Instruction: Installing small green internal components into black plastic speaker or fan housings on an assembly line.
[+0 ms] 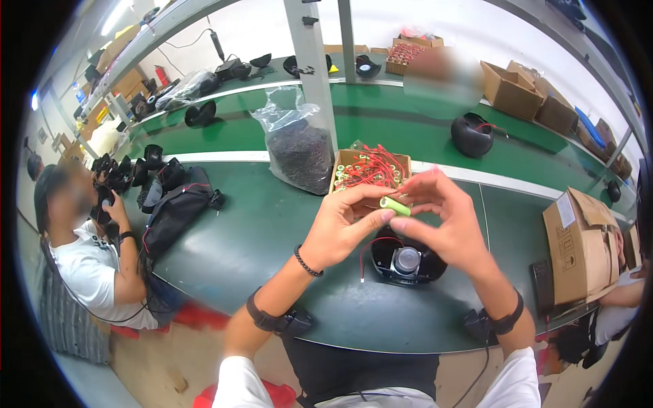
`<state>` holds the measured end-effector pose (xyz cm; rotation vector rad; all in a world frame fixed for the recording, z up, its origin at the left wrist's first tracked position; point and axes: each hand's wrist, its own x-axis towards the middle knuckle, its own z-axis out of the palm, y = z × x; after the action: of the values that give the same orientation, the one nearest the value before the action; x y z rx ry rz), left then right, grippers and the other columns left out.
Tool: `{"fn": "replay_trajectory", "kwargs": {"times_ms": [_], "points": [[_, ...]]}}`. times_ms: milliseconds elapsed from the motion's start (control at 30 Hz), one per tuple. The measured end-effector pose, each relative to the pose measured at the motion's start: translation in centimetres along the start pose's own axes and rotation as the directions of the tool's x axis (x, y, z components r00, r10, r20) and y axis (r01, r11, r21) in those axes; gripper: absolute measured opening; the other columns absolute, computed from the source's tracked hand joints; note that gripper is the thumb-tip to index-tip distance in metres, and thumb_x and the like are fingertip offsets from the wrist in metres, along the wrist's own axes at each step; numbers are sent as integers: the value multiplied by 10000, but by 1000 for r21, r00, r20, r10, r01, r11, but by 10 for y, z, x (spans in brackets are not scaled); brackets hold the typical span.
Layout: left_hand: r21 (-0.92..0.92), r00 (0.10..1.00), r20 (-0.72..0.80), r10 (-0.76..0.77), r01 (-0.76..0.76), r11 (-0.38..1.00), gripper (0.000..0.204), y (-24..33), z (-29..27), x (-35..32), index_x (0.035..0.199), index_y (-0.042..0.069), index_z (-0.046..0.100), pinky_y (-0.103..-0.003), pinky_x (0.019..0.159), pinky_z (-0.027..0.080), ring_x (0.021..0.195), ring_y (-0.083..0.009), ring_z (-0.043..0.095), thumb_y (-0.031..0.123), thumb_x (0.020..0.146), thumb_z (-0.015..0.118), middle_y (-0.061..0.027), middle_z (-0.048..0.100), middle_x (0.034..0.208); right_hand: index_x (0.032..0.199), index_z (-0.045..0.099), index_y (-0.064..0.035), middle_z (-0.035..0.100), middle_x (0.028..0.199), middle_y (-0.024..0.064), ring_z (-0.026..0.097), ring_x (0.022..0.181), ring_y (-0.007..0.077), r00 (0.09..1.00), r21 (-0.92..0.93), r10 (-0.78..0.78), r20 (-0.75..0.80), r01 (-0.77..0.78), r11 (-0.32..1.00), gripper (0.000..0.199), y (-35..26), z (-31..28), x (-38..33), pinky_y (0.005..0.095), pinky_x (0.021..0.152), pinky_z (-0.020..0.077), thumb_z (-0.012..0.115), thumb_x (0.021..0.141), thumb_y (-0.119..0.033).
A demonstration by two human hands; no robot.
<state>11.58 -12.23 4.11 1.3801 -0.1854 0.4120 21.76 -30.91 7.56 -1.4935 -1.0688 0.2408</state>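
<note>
A green cylindrical battery cell [395, 206] is pinched in the fingertips of my left hand [343, 221], above the workbench. My right hand [452, 221] closes around the cell's other side, its thumb and fingers curled at it. Below my hands lies a black rounded housing [385, 264] with a round silver speaker-like part [407, 260] facing up. A thin red lead with a small white plug hangs out at its left. Just beyond my hands stands a cardboard box [333, 180] full of green cells with red wires [371, 165].
Left of the box sits a clear plastic bag of dark pieces [297, 146], beside a metal post [315, 88]. Another black housing [471, 134] rests on the green belt [381, 112]. A large carton [581, 245] stands at right. A co-worker [95, 258] sits at left near black housings [153, 156].
</note>
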Motion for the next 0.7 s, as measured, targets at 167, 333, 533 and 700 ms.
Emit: {"fn": "replay_trajectory", "kwargs": {"times_ms": [167,333,533,700], "points": [[244,996,79,-45,24,969,310,-9,2,-3,1146,-6,667,-308,917,551,1032,-147,677,42,876,812,-73,705,1132,1219,638,9,743,1052,133,751,952,202,985,-292,-174,1,167,942,438,1,1,-24,315,833,601,807,815,-3],[627,947,271,-170,-39,778,957,3,-10,-6,1483,32,449,-407,1029,467,1245,-252,574,348,732,950,-129,602,1340,1279,631,5,742,1063,136,741,983,195,990,-47,34,-138,-41,998,404,11,-19,-40,329,842,611,742,891,19],[684,785,470,-404,-35,729,1236,-7,1,-15,1613,26,200,-412,1174,358,1415,-375,435,399,707,953,-256,409,1506,1247,611,44,708,1103,167,733,1031,232,943,216,208,-260,-153,964,267,33,-40,-72,336,914,597,641,983,13],[665,878,413,-244,-108,739,979,-19,-20,-10,1609,41,245,-423,1180,362,1465,-300,409,127,818,814,-167,397,1578,1239,606,59,706,1100,176,743,1022,277,943,249,181,-280,-110,962,278,45,-37,-86,351,906,603,661,969,22]]}}
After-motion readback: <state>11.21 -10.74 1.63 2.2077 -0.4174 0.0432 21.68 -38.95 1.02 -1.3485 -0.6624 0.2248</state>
